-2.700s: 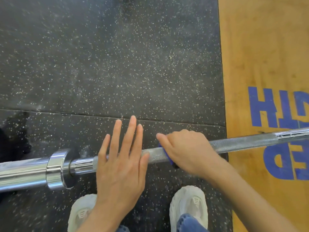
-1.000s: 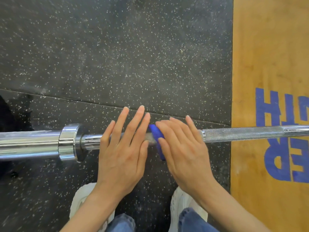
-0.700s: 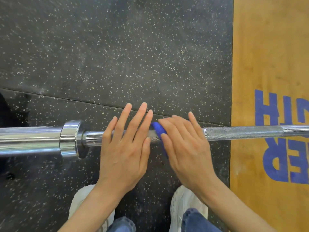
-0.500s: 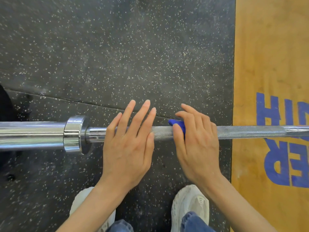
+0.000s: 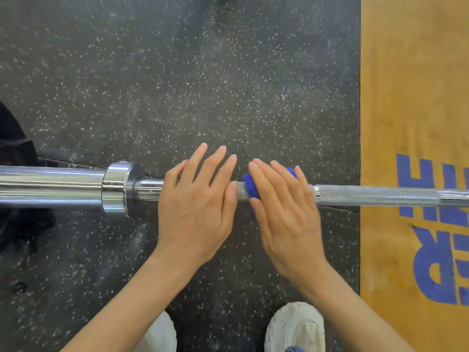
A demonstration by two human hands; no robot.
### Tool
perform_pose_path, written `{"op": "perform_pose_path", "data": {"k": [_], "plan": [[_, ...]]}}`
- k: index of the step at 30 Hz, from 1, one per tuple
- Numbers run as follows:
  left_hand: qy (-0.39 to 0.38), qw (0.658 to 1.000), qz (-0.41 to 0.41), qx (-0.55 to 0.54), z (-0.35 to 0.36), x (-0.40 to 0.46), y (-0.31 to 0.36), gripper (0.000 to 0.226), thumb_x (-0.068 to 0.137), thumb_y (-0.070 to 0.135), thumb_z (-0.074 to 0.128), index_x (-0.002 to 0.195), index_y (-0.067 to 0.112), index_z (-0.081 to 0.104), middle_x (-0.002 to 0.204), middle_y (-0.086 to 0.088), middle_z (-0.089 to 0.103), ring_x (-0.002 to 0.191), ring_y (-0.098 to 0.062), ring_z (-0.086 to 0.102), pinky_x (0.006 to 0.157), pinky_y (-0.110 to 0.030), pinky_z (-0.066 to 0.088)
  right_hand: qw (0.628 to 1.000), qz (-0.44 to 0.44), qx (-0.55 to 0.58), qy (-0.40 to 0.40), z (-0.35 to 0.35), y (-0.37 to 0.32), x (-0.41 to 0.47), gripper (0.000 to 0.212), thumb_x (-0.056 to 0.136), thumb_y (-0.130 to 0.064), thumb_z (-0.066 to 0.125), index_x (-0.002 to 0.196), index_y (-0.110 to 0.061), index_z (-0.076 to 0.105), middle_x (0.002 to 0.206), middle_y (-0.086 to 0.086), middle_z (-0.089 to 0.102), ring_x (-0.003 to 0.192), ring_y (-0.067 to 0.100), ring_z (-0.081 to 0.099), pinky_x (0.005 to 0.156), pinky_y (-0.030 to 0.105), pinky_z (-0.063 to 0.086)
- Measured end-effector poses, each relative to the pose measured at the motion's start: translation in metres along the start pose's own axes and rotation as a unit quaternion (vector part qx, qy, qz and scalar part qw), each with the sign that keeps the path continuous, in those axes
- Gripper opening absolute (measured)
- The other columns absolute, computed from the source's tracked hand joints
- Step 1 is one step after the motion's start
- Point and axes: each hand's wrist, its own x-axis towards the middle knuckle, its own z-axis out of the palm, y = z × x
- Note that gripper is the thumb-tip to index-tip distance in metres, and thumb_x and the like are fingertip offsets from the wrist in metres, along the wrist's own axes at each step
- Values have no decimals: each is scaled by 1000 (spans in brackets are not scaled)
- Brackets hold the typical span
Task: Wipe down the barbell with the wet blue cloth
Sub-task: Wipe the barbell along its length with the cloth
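We see the barbell lying on the floor, running from 9 o'clock to 3 o'clock across the view, with its collar and thick sleeve toward 9 o'clock. Our left hand rests flat on the shaft just beside the collar, fingers straight and pointing to 12 o'clock. Our right hand lies flat too, fingers straight, pressing the cloth onto the knurled shaft; the cloth wraps over the bar and peeks out at the hand's 9 o'clock edge and past the fingertips. The two hands sit near each other, thumbs almost touching. A platform with blue letters fills the 3 o'clock side. Two shoes show at 6 o'clock
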Motion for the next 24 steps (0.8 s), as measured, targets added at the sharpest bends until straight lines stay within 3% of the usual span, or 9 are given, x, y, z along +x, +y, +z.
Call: {"op": "perform_pose_path", "data": {"k": [5,10,12,14,18,21,24], "plan": [[28,1000,-12,-4,5,25,-1,47,106,33,30,135,20,65,144,1,59,144,-24,43,109,-41,32,998,56,16,26,4,7,7,46,110,-23,29,151,-5,42,157,8,41,150,28,30,125,50,16],[65,998,1,9,10,45,-9,46,106,32,32,137,19,64,150,-1,53,147,-27,37,113,-43,28,1000,-11,2,11,11,17,29,46,111,-26,26,150,-7,45,155,7,45,149,27,32,126,46,15],[75,997,2,3,12,53,-9,47,106,32,31,136,20,64,151,-1,53,148,-27,37,113,-43,28,999,36,-4,20,5,31,26,48,112,-28,24,150,-8,45,155,6,45,150,26,29,126,45,12],[89,996,0,-1,15,61,-10,46,106,31,31,134,20,66,150,-1,54,148,-27,37,113,-42,29,996,75,19,34,9,20,40,46,111,-25,26,147,-8,49,151,5,49,149,27,31,127,45,10],[100,995,12,8,18,73,-18,44,106,30,33,131,20,69,149,-3,55,147,-29,37,112,-43,30,999,18,35,18,16,9,63,44,110,-25,30,142,-8,56,145,4,56,144,26,41,127,41,12],[96,995,16,7,19,80,-18,47,106,30,30,130,21,69,148,-3,56,147,-29,38,111,-42,30,998,58,20,21,4,36,55,46,111,-28,27,141,-10,56,145,2,56,146,23,38,126,43,14],[107,994,15,8,21,90,-17,47,106,28,30,128,20,71,144,-4,59,145,-29,41,110,-42,30,997,62,32,11,9,17,73,42,109,-23,30,136,-10,59,139,1,59,142,24,42,126,43,11]]}}
